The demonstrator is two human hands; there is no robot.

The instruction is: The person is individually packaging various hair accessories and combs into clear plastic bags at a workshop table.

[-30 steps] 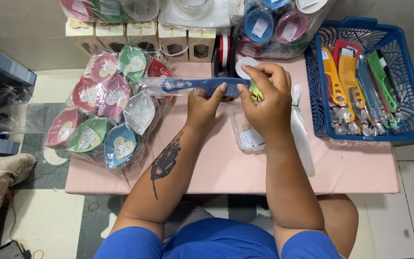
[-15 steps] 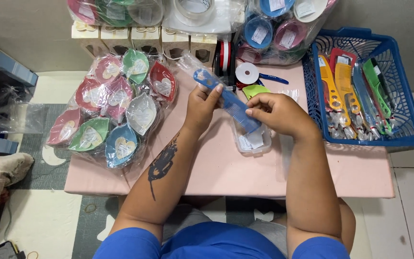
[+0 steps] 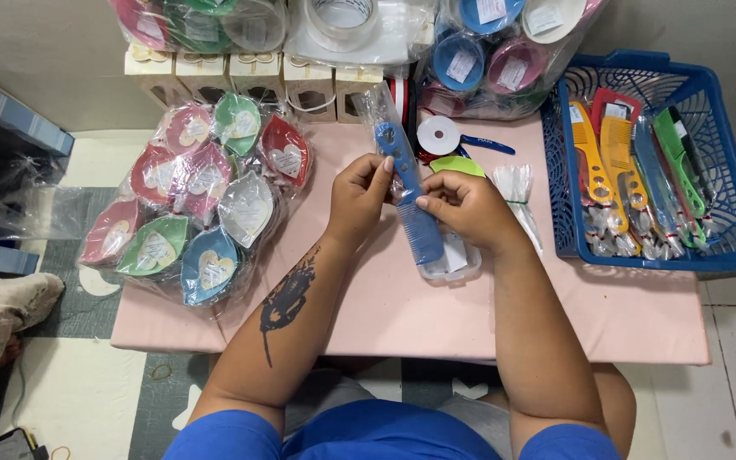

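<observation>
Head view: my left hand [image 3: 359, 198] and right hand [image 3: 463, 207] pinch a blue comb [image 3: 409, 194], sleeved in clear plastic, over the pink table [image 3: 555, 315]. Right, a blue basket [image 3: 730, 247] holds bagged combs [image 3: 632, 170]; cream boxes [image 3: 257, 72] line the wall.

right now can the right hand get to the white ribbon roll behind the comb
Probably yes: the ribbon roll lies uncovered on the table just beyond the right hand. But that hand is pinching the blue comb, so it would have to let go first.

The comb [image 3: 411, 196] is blue, the table [image 3: 436, 315] pale pink, the basket [image 3: 730, 247] blue with yellow, red, green combs [image 3: 632, 162].
</observation>
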